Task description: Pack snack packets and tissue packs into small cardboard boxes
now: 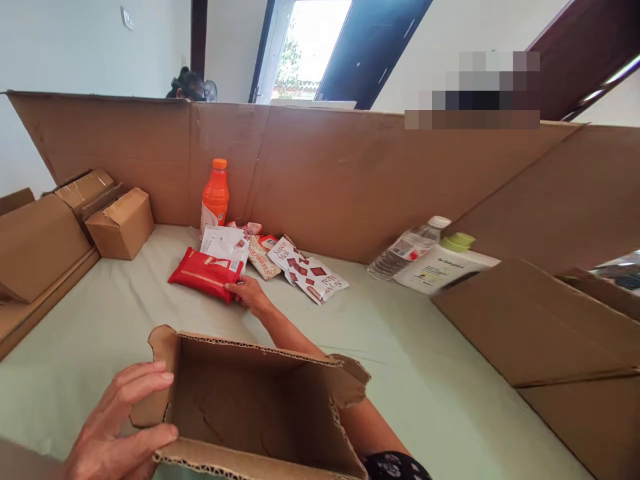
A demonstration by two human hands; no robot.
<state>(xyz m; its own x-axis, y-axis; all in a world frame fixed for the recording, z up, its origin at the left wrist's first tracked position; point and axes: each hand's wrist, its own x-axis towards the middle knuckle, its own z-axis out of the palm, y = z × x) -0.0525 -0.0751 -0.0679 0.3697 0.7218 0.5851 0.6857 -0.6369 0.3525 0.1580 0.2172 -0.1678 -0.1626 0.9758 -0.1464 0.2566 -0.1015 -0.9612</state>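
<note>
With thumb and fingers on its left wall, my left hand (117, 423) holds an open cardboard box (260, 343) close to me. The inside of the box is bare where it shows. My right hand (250, 293) reaches past the far side of the box and pinches the right end of a shiny red packet (200, 277). Behind the packet lie a white pouch (225, 241), a cream snack bag (263, 257) and a white pouch with brown squares (310, 273). An orange-filled bottle (215, 193) stands upright at the back.
A cardboard wall (320, 180) runs along the back. Small cardboard boxes (125, 223) stand at left, and a larger carton (545, 333) at right. A clear bottle (410, 247) and a white container with green cap (445, 267) lean there. Two people are partly visible beyond.
</note>
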